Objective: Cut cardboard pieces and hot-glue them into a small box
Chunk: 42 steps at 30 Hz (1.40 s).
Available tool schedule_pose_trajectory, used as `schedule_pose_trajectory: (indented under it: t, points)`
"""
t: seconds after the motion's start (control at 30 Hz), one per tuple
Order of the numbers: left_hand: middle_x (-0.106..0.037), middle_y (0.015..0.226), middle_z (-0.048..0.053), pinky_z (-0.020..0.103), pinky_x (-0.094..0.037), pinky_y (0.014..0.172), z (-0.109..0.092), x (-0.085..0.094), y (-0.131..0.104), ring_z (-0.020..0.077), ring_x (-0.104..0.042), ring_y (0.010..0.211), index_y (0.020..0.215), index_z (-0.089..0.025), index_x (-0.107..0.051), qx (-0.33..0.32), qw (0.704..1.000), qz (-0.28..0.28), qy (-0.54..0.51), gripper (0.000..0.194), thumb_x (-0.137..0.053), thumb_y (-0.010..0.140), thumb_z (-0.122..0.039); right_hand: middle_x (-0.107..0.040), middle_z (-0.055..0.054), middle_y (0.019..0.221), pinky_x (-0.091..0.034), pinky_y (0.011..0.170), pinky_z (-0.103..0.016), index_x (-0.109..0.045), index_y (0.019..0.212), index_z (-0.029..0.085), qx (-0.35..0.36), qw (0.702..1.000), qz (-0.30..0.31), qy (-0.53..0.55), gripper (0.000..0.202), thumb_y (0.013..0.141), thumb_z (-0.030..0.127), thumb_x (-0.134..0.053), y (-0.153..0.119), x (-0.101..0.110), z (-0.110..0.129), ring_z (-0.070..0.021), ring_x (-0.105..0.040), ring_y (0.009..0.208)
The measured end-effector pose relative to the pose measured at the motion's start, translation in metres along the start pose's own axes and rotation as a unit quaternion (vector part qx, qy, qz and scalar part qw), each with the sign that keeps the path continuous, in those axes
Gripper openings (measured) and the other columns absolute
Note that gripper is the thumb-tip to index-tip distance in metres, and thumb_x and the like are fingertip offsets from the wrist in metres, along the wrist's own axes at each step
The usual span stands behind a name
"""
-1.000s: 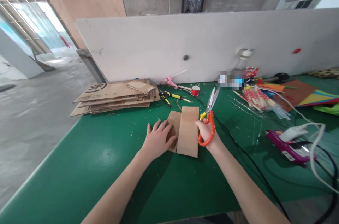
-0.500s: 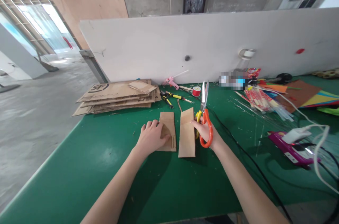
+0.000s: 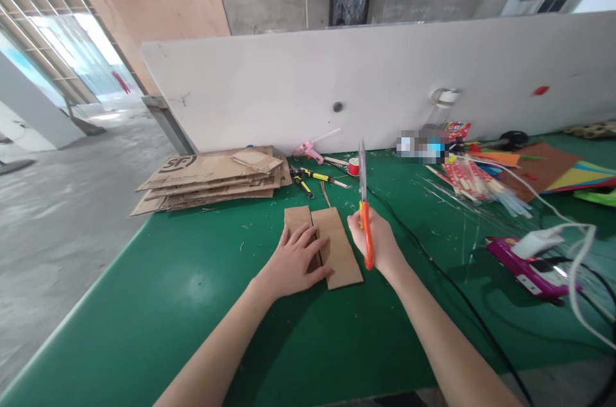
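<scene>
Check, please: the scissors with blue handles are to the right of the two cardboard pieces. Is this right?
The colour is wrong: in the head view, the scissors have orange and yellow handles. They are indeed to the right of the two cardboard pieces.

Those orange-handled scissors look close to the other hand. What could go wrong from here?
The scissors are in the right hand; if swung left, their blades might nick the left hand, spread across the cardboard.

The right cardboard piece might slip askew, since only the left hand's fingertips reach it.

The black cord runs close by the right forearm, so a sideways sweep could snag it.
</scene>
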<state>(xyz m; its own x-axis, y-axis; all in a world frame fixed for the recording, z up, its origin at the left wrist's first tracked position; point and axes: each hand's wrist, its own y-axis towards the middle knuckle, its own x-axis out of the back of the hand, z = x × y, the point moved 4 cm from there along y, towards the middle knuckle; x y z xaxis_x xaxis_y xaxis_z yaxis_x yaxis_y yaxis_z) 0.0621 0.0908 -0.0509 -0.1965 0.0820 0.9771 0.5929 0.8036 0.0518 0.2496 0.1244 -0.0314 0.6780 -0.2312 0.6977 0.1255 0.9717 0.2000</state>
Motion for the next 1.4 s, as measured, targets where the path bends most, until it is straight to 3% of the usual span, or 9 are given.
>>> schedule_pose_trajectory:
  t: [0.3,0.4,0.5,0.63,0.77,0.9,1.03,1.17,1.4]
  points:
    - [-0.045,0.146,0.009,0.053,-0.023,0.113,0.026,0.020,0.002,0.0276,-0.038,0.136,0.137,-0.026,-0.047,0.053,0.998,-0.036,-0.026,0.051,-0.036,0.093,-0.050,-0.059,0.000,0.066,-0.036,0.051,-0.026,-0.041,0.073,0.025,-0.040,0.997,0.057,0.043,0.028,0.078,0.047,-0.058,-0.004,0.000,-0.005,-0.0175,-0.058,0.056]
    - [-0.052,0.137,0.014,0.045,-0.039,0.104,0.066,0.051,0.015,0.0290,-0.047,0.128,0.136,-0.018,-0.047,0.159,0.978,-0.129,-0.036,0.053,-0.036,0.093,-0.047,-0.059,0.000,0.066,-0.035,0.050,-0.027,-0.041,0.073,0.025,-0.046,0.996,0.048,0.055,0.029,0.078,0.048,-0.059,-0.004,0.000,-0.004,-0.0167,-0.056,0.053]
    - [-0.054,0.131,0.019,0.049,-0.044,0.095,0.113,0.089,0.033,0.0359,-0.051,0.121,0.141,-0.020,-0.042,0.273,0.940,-0.201,0.031,0.056,-0.040,0.091,-0.045,-0.060,0.001,0.065,-0.036,0.051,-0.027,-0.041,0.073,0.025,-0.054,0.995,0.055,0.060,0.027,0.078,0.044,-0.060,-0.003,-0.001,-0.005,-0.0162,-0.055,0.052]
    - [-0.050,0.134,0.021,0.056,-0.040,0.097,0.160,0.115,0.063,0.0412,-0.048,0.125,0.137,-0.028,-0.047,0.356,0.919,-0.168,-0.020,0.059,-0.042,0.087,-0.058,-0.062,-0.001,0.072,-0.039,0.056,-0.028,-0.046,0.077,0.024,-0.041,0.996,0.066,0.039,0.027,0.077,0.046,-0.061,-0.002,-0.006,-0.008,-0.0191,-0.059,0.064]
    - [-0.048,0.134,0.029,0.061,-0.039,0.093,0.182,0.117,0.083,0.0471,-0.047,0.123,0.132,-0.016,-0.049,0.416,0.886,-0.195,-0.069,0.071,-0.048,0.080,-0.065,-0.066,-0.005,0.084,-0.041,0.060,-0.029,-0.050,0.082,0.023,-0.039,0.995,0.085,0.016,0.031,0.078,0.052,-0.059,-0.003,-0.012,-0.009,-0.0212,-0.062,0.074]
    - [-0.054,0.126,0.031,0.052,-0.045,0.089,0.203,0.110,0.087,0.0455,-0.053,0.119,0.130,-0.008,-0.044,0.467,0.838,-0.244,-0.140,0.084,-0.077,0.063,-0.045,-0.067,-0.008,0.092,-0.042,0.062,-0.030,-0.054,0.088,0.021,-0.035,0.995,0.089,0.012,0.035,0.079,0.055,-0.058,-0.005,-0.011,-0.005,-0.0217,-0.063,0.079]
    - [-0.065,0.112,0.021,0.042,-0.054,0.072,0.225,0.106,0.084,0.0356,-0.065,0.098,0.115,-0.015,-0.057,0.479,0.799,-0.279,-0.235,0.057,-0.079,0.065,-0.032,-0.068,-0.008,0.093,-0.042,0.062,-0.030,-0.054,0.088,0.021,-0.036,0.995,0.095,0.002,0.036,0.080,0.056,-0.056,-0.007,-0.010,-0.003,-0.0225,-0.063,0.081]
    - [-0.067,0.097,0.010,0.032,-0.055,0.065,0.237,0.105,0.083,0.0205,-0.067,0.080,0.104,-0.013,-0.062,0.472,0.755,-0.305,-0.337,0.028,-0.067,0.083,-0.030,-0.068,-0.008,0.092,-0.041,0.059,-0.029,-0.056,0.092,0.020,-0.021,0.995,0.099,-0.012,0.038,0.079,0.056,-0.056,-0.008,-0.012,-0.001,-0.0229,-0.064,0.081]
    - [-0.066,0.097,0.011,0.028,-0.056,0.061,0.234,0.112,0.086,0.0173,-0.067,0.076,0.118,-0.011,-0.053,0.429,0.684,-0.376,-0.454,0.036,-0.062,0.085,-0.017,-0.067,-0.010,0.098,-0.041,0.062,-0.030,-0.058,0.098,0.018,-0.005,0.994,0.097,-0.041,0.044,0.079,0.058,-0.057,-0.010,-0.013,0.001,-0.0229,-0.063,0.083]
